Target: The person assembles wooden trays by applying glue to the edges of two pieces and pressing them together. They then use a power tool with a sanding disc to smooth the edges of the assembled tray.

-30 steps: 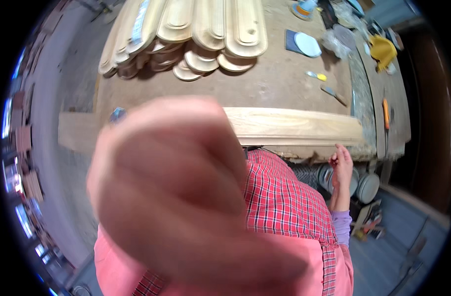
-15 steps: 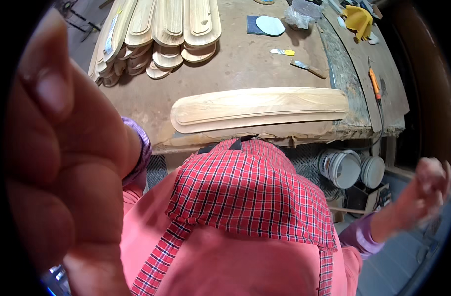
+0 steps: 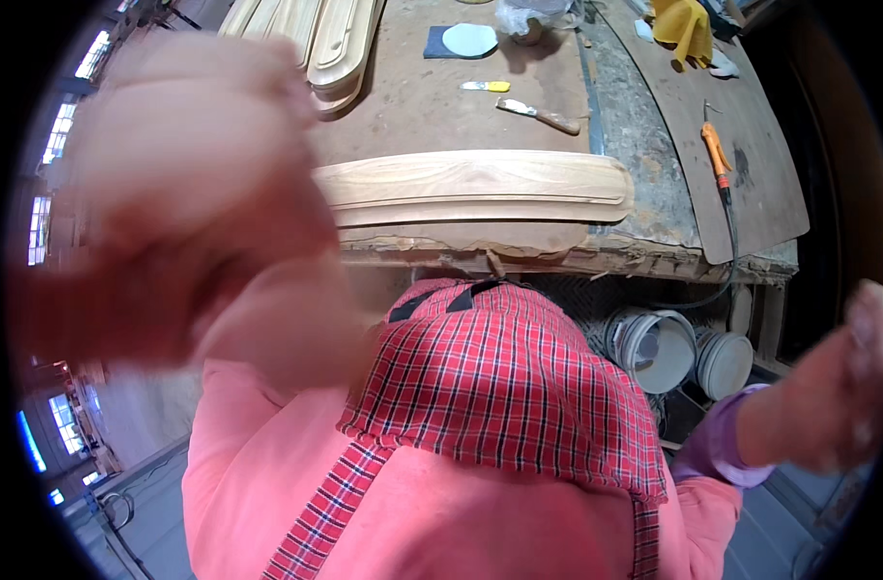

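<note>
Close to the camera on the left, a large hand (image 3: 200, 203) is smeared by motion. I cannot tell for certain that it is my left hand, nor how its fingers are set. My right hand (image 3: 833, 387) is raised at the right rim, out past the bench, slightly blurred. Its fingers look stretched out, with nothing seen in them. In front of me a long pale wooden board (image 3: 480, 188) with a rounded end and a stepped border lies along the bench's near edge, touched by neither hand as far as shows. The large hand hides its left end.
More such boards (image 3: 340, 58) are stacked at the far left of the bench (image 3: 403, 126). Behind the board lie a yellow-handled scraper (image 3: 497, 86), a putty knife (image 3: 548, 118) and a white disc (image 3: 469, 40). An orange corded tool (image 3: 717, 155) rests at right. White buckets (image 3: 664, 348) stand below.
The view has shifted, so the bench things sit further left and higher. The large hand has swung up and inward, now blurred. My right hand's fingers look straighter than before.
</note>
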Tool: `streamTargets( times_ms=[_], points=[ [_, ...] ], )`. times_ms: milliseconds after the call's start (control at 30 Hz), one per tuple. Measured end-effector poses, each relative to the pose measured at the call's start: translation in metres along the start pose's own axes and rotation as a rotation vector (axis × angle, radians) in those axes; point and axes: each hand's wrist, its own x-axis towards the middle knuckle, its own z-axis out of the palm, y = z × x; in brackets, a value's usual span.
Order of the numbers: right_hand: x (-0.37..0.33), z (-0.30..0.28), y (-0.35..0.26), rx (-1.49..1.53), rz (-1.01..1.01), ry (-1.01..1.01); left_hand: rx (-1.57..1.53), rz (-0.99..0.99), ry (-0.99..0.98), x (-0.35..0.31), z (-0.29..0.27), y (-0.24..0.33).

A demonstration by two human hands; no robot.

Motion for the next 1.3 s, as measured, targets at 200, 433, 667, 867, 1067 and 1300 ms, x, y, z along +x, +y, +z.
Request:
streamTargets(
  times_ms=[200, 433, 667, 867, 1067, 1300],
  points=[
    [-0.144, 0.092, 0.052, 0.028, 0.753, -0.492, 0.496, -0.622, -0.637, -0.166, 0.015, -0.071],
    [-0.266, 0.171, 0.072, -0.237, 0.674, -0.920, 0.687, -0.692, -1.121, -0.252, 0.022, -0.105],
    [-0.244, 0.199, 0.036, -0.397, 0.671, -0.958, 0.624, -0.737, -1.091, -0.250, 0.016, -0.108],
    [-0.241, 0.205, 0.031, -0.513, 0.605, -0.997, 0.610, -0.777, -1.086, -0.247, 0.015, -0.107],
    [-0.245, 0.218, 0.022, -0.571, 0.615, -1.108, 0.592, -0.779, -1.057, -0.247, 0.015, -0.106],
    [-0.228, 0.215, 0.009, -0.408, 0.560, -1.131, 0.582, -0.768, -1.087, -0.246, 0.012, -0.106]
  ],
)
